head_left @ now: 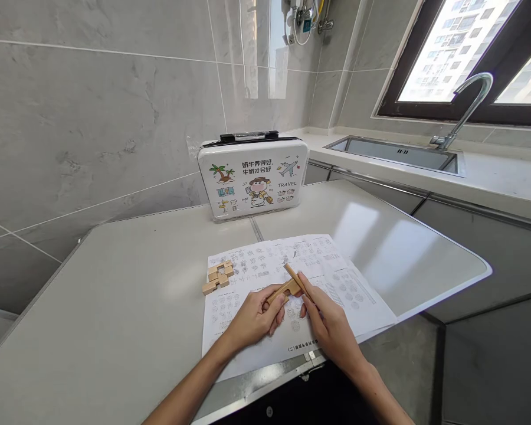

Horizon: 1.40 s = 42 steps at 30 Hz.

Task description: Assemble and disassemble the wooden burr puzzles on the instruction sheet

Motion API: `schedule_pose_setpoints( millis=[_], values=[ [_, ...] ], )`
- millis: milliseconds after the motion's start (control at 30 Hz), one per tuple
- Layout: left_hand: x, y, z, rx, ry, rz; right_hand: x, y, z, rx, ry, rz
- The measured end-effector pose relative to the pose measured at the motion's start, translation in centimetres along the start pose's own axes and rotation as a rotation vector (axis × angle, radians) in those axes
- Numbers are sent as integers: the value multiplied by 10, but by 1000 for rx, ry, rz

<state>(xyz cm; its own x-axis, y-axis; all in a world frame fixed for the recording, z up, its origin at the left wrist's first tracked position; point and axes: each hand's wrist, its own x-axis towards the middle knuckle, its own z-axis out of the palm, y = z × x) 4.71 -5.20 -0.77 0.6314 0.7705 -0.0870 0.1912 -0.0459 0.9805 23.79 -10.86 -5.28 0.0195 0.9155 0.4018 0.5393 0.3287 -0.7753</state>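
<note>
Above a printed instruction sheet (256, 336), both hands hold notched wooden puzzle pieces close together. My left hand (256, 313) is closed around a wooden piece (287, 287), thumb on top. A slim wooden stick (294, 275) sits pinched in my right hand (325, 313), slanting up to the left and meeting the other piece. Fingers hide much of both pieces, so I cannot tell whether they interlock. Several more notched wooden pieces (219, 278) lie bunched together at the left edge of the sheet.
A white cartoon-printed case (254, 183) with a black handle stands upright at the back of the folding table (128, 295). To the right are a counter with a sink (393, 153), a curved faucet (469, 106) and a window. Grey tiled wall rises behind.
</note>
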Motion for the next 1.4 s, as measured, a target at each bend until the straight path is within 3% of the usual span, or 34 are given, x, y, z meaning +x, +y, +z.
schedule_pose_setpoints(
  millis=[733,1133,1400],
  values=[
    [0,0,-1,35,-14,19,0,-2,-3,22,-67,-53],
    [1,3,1,45,40,28,0,-7,-2,4,-151,-112],
    [1,2,2,68,26,18,-2,-3,1,-18,-118,-87]
  ],
)
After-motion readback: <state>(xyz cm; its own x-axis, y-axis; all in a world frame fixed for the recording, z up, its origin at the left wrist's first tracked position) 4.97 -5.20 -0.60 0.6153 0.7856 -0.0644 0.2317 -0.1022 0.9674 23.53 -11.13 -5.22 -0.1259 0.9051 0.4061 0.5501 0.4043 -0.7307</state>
